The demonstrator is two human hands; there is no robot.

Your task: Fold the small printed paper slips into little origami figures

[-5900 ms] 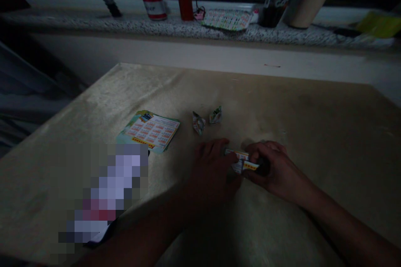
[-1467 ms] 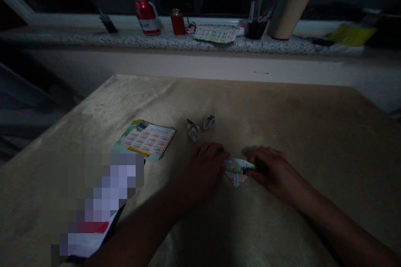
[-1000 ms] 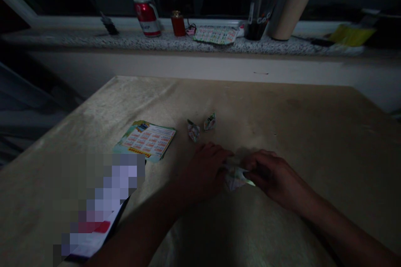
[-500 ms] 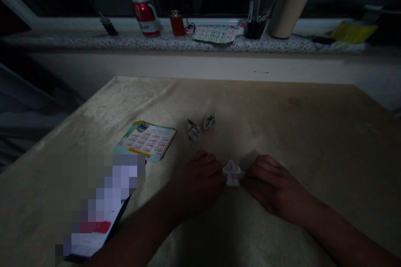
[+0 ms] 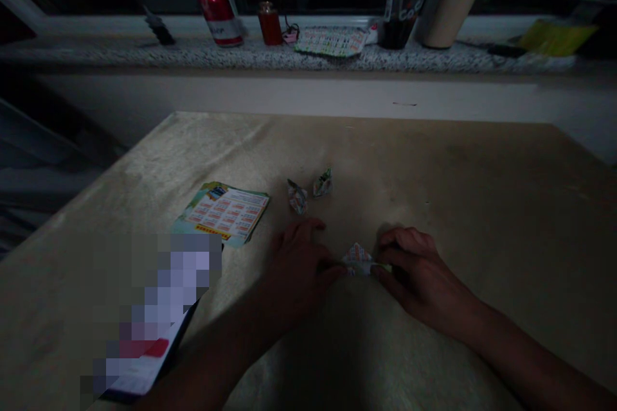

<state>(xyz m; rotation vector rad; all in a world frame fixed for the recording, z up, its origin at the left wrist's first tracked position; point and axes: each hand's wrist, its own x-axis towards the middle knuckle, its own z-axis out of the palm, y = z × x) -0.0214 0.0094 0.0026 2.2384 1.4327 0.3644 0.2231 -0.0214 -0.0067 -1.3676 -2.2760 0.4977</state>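
A small folded paper [image 5: 357,258], printed in white, orange and green, lies low on the table between my hands, its point facing away from me. My left hand [image 5: 301,270] pinches its left corner between thumb and finger. At the right corner my right hand [image 5: 417,270] grips the paper with thumb and fingertips. Beyond my left hand stand two small folded paper boats, one [image 5: 297,197] nearer and one [image 5: 322,183] slightly farther right. To the left, a stack of printed paper sheets [image 5: 226,209] rests flat.
A phone [image 5: 159,327] with a lit, pixelated screen lies at the table's [image 5: 457,167] left front. Along the granite windowsill [image 5: 260,61] stand a red can [image 5: 219,16], a small red bottle [image 5: 270,24], a patterned pouch [image 5: 331,40], a lidded cup [image 5: 400,6] and a cardboard tube [image 5: 456,0].
The paper has gone from a rectangular strip to a smaller pointed shape. Since half a second ago its near edge has been folded, and my left hand's fingers have lifted and spread a little.
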